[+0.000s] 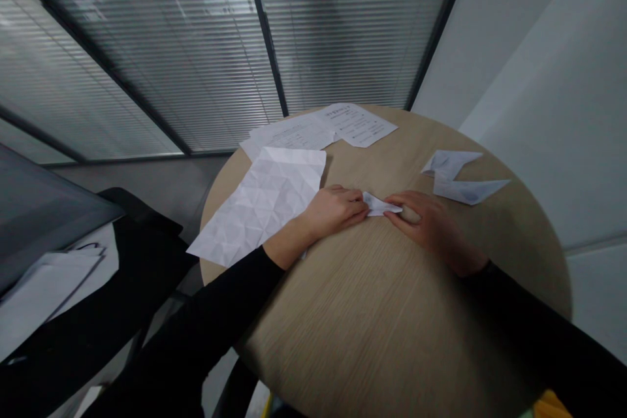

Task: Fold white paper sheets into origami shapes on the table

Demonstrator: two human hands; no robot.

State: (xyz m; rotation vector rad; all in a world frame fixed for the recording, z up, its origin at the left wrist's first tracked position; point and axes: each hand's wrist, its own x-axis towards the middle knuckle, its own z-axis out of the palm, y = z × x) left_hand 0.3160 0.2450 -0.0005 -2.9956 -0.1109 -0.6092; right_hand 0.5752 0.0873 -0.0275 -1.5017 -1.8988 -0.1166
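Observation:
A small folded piece of white paper [375, 204] lies between my hands near the middle of the round table. My left hand [337, 209] has its fingers closed on the paper's left end and hides part of it. On the other side, my right hand [426, 222] pinches the pointed right end between thumb and fingers. A creased white sheet [264, 199], covered in triangular fold lines, lies just left of my left hand. To the right of my right hand sits a folded white paper shape [465, 189] with pointed ends.
Printed sheets [318, 127] overlap at the far edge of the round wooden table [353, 320]. Left of the table, a stack of papers [53, 281] rests on a black surface. Glass with blinds [220, 46] stands behind, and a white wall is at right.

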